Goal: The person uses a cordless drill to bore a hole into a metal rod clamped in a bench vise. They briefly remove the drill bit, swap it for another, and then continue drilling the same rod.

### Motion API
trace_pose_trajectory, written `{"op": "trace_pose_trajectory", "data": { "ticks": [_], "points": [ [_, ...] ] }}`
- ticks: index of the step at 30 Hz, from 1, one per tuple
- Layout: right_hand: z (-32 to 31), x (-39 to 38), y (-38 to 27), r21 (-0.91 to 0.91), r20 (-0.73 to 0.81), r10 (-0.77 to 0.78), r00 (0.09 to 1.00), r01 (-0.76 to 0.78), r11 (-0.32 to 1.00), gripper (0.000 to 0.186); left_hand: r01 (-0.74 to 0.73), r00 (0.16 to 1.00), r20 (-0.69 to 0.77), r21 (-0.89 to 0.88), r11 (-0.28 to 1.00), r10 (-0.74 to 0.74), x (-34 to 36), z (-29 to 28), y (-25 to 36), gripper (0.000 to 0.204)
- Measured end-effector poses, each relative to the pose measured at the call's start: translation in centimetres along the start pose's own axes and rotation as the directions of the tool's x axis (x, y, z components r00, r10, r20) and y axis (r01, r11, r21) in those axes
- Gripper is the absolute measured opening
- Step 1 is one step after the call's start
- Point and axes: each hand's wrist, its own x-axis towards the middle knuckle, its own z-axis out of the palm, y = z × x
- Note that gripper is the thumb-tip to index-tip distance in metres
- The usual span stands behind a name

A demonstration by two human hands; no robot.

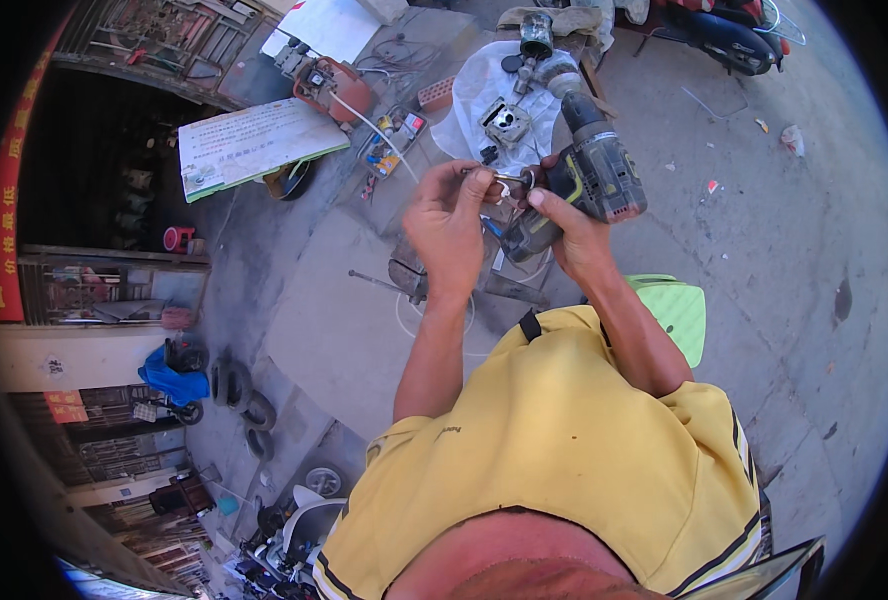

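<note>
My left hand (pixel 447 222) pinches a slim metal part with a round end (pixel 514 178), which looks like an engine valve. My right hand (pixel 577 228) is closed around a black and olive cordless drill (pixel 609 172); its thumb lies close to the metal part's round end. Whether the part touches the drill or the right fingers, I cannot tell. Just beyond, a metal engine component (pixel 506 122) sits on a white sack (pixel 454 131), near a dark glass-like jar (pixel 535 35). Below my hands is a metal vice or stand (pixel 406 268), partly hidden.
An orange compressor (pixel 339 92), white board (pixel 254 140), brick (pixel 438 95) and small tool box (pixel 396 140) are ahead. A green plastic stool (pixel 674 315) is by my right side. Tyres (pixel 236 382) and scooters (pixel 724 35) stand farther off, beside shop doorways at left.
</note>
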Motion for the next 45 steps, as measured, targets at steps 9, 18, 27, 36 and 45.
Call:
{"op": "trace_pose_trajectory", "data": {
  "ticks": [9, 18, 27, 36, 45],
  "points": [
    [-0.3, 0.1, -1.1, 0.08, 0.0, 0.063, 0.998, -0.063, 0.995, 0.041, 0.073, 0.996, 0.056, 0.005, 0.997, -0.073, -0.3, 0.7, -0.9, 0.016],
    [-0.9, 0.1, -2.0, 0.115, 0.022, 0.112, 0.994, -0.113, 0.987, 0.042, 0.132, 0.977, 0.181, -0.124, 0.984, -0.108, -0.8, 1.9, -1.9, 0.016],
    [-1.8, 0.5, -2.5, 0.088, 0.007, 0.083, 0.997, -0.083, 0.993, 0.046, 0.114, 0.979, 0.179, -0.114, 0.987, -0.092, -1.0, 2.7, -1.9, 0.019],
    [-1.8, 0.8, -2.9, 0.099, 0.029, 0.059, 0.998, -0.061, 0.993, 0.046, 0.034, 0.975, 0.22, -0.081, 0.996, -0.015, -0.8, 2.9, -1.9, 0.019],
    [-2.2, 0.8, -2.6, 0.102, 0.029, 0.047, 0.998, -0.049, 0.994, 0.048, -0.014, 0.968, 0.249, -0.02, 1.0, 0.019, -0.8, 2.7, -2.3, 0.02]
  ]
}}
